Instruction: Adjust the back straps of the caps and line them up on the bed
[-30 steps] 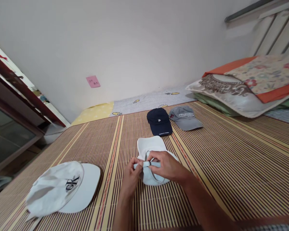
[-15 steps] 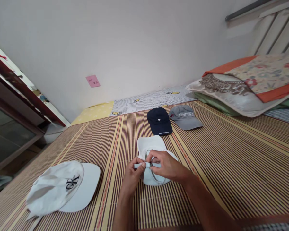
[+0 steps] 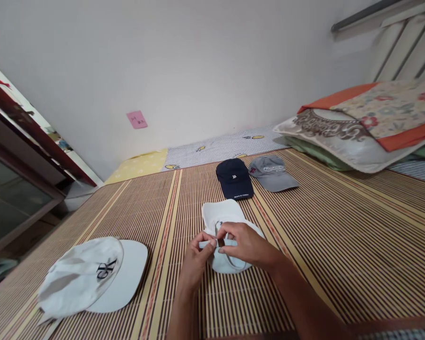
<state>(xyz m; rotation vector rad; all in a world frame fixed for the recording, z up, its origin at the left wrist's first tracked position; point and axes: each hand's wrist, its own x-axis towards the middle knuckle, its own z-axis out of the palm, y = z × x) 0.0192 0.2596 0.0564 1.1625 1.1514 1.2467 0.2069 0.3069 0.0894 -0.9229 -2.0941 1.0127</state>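
Observation:
A white baseball cap [image 3: 224,211] lies on the striped mat in front of me, its brim pointing away and its back strap [image 3: 204,244] toward me. My left hand [image 3: 195,257] pinches the strap between thumb and fingers. From the other side, my right hand [image 3: 246,243] is closed on the strap close to its buckle; the fingers partly cover the buckle. Just beyond the brim sits a navy cap [image 3: 233,178] with small white lettering. Touching it on the right is a grey cap [image 3: 272,174].
Another white cap with black letters [image 3: 88,276] lies at the left front. Pillows [image 3: 343,132] are piled at the right back on the striped mat [image 3: 141,208]. The wall [image 3: 198,71] carries a pink note [image 3: 137,119]. A glass-fronted cabinet [image 3: 14,193] stands at the left.
Both hands stay on the strap with only slight finger movement. A small gap now shows between the fingertips near the buckle. The other caps have not moved.

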